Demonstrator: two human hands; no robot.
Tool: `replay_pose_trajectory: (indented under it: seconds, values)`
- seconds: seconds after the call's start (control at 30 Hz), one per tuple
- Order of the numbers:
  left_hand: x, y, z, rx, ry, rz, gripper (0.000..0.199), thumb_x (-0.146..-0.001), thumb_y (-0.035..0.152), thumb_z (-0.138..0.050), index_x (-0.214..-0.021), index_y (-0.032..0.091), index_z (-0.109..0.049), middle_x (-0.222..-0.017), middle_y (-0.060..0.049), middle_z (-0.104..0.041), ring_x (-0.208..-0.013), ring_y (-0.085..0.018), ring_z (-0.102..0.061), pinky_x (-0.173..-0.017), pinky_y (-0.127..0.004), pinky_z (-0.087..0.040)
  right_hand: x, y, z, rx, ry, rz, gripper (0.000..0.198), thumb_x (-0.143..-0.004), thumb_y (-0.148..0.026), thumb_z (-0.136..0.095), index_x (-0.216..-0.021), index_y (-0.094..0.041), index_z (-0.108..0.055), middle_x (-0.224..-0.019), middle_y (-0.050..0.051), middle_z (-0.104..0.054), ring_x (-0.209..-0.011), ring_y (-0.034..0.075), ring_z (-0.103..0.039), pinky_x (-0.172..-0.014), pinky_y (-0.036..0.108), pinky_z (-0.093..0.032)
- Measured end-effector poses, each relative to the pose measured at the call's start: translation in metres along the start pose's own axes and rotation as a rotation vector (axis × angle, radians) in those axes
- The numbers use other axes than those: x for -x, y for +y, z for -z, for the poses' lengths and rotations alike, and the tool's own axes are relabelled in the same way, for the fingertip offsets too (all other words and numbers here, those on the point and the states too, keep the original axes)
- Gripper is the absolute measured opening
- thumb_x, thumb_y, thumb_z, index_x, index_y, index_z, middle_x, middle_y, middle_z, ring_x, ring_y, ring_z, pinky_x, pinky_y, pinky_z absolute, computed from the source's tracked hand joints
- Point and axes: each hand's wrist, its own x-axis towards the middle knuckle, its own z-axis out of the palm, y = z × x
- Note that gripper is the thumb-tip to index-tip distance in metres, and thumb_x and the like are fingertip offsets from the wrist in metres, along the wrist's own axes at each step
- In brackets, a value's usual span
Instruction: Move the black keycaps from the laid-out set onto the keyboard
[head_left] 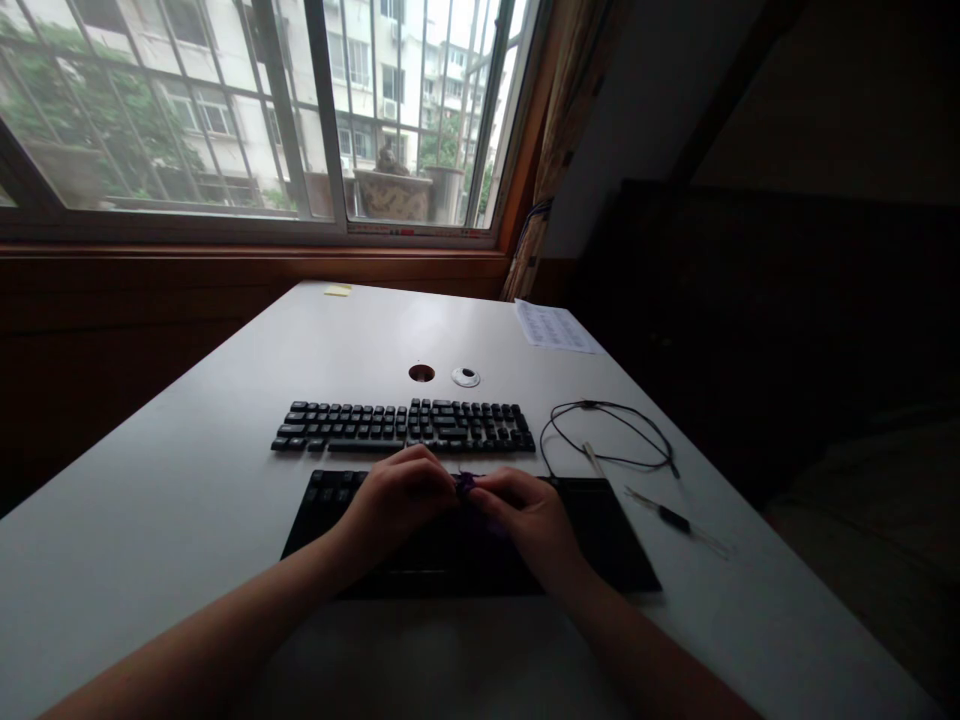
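Above a black keyboard (616, 545), my left hand (397, 500) and my right hand (538, 515) meet with their fingertips close together. Both pinch a crumpled dark purple cloth (466, 484); whether something small is inside it is hidden. The keyboard lies flat, with a few keycaps (330, 485) on its far left corner. Most of its dark top shows no keycaps, and my hands cover part of it. Just behind it, loose black keycaps (360, 425) stand in rows in a keyboard layout.
A thin black cable (664, 435) loops at the right, near a wire tool with a black handle (673, 519). Farther back are a round hole (421, 373) in the white table (187, 440), its cover (466, 377), a printed sheet (555, 327) and a yellow note (338, 290).
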Motion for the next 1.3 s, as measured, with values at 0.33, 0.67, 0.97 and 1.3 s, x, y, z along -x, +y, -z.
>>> replay_pose_trajectory:
  seconds: [0.33,0.67,0.97,1.3]
  values:
    - [0.0016,-0.0016,-0.0012,-0.181,-0.005,-0.179,0.006,-0.085,0.011,-0.071,-0.082,0.015,-0.070,-0.084,-0.004,-0.065,-0.073,-0.014,-0.064,-0.065,-0.023,-0.052,-0.0017,-0.0021,0.0009,0.048,-0.045,-0.071,0.017,-0.082,-0.038,-0.075,-0.082,-0.021,-0.075,-0.077,0.001,-0.073,-0.073,0.017,-0.066,-0.067,0.027,-0.050]
    - [-0.0010,0.0013,-0.0018,-0.144,-0.010,-0.133,0.006,-0.086,0.019,-0.072,-0.081,0.016,-0.071,-0.082,-0.005,-0.066,-0.072,-0.014,-0.064,-0.064,-0.023,-0.054,-0.0013,-0.0022,0.0011,0.117,-0.007,-0.011,0.016,-0.084,-0.036,-0.069,-0.081,-0.020,-0.072,-0.074,0.000,-0.069,-0.068,0.016,-0.063,-0.063,0.027,-0.049]
    - [-0.0013,0.0010,-0.0001,-0.096,0.042,-0.087,0.005,-0.083,0.016,-0.075,-0.081,0.015,-0.070,-0.084,-0.004,-0.066,-0.072,-0.014,-0.065,-0.065,-0.022,-0.054,-0.0012,-0.0036,0.0010,0.077,0.031,0.023,0.019,-0.085,-0.041,-0.073,-0.086,-0.023,-0.076,-0.082,0.002,-0.074,-0.079,0.020,-0.069,-0.075,0.031,-0.054]
    - [-0.0009,0.0009,-0.0015,-0.214,0.014,-0.204,0.008,-0.088,0.015,-0.070,-0.080,0.016,-0.070,-0.082,-0.005,-0.066,-0.072,-0.014,-0.065,-0.065,-0.023,-0.054,-0.0015,-0.0010,-0.0012,0.107,-0.001,-0.003,0.016,-0.084,-0.038,-0.074,-0.082,-0.021,-0.075,-0.078,0.001,-0.072,-0.074,0.018,-0.066,-0.069,0.028,-0.051]
